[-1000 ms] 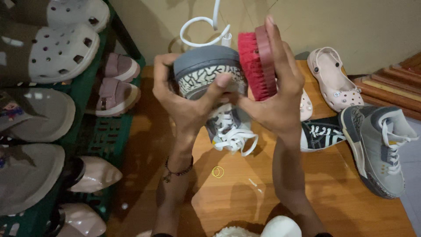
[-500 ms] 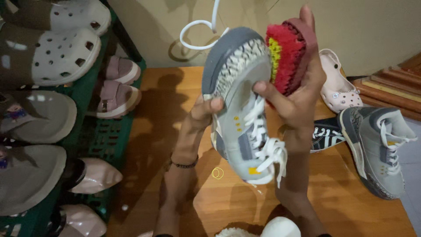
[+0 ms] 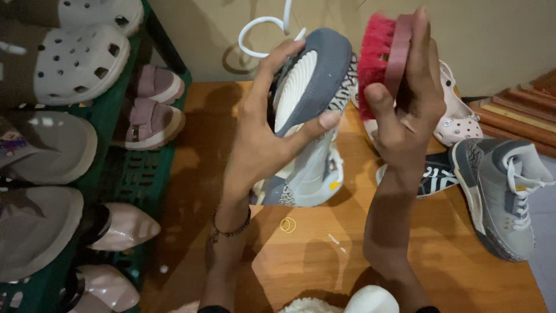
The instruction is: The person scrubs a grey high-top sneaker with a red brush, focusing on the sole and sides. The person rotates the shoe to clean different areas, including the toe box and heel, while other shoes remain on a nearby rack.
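Wooden flooring (image 3: 405,255) spreads beneath us in the head view, with a plain beige wall (image 3: 492,40) behind and a green shoe rack (image 3: 124,174) on the left holding clogs, sandals and pale heels. We see our left hand (image 3: 260,145) wrapped around the grey sneaker (image 3: 313,116), fingers over the sole edge and thumb pressed on the other side, gripping it firmly above the floor. Our right hand (image 3: 411,110) is closed on a red-bristled brush (image 3: 382,58), bristles facing the sneaker and just beside its sole. We hold the sneaker nearly upright, its long axis vertical and the ribbed white sole turned towards us. On the right lie its matching grey sneaker (image 3: 504,191), a black-and-white shoe (image 3: 431,177) and a pink clog (image 3: 457,122).
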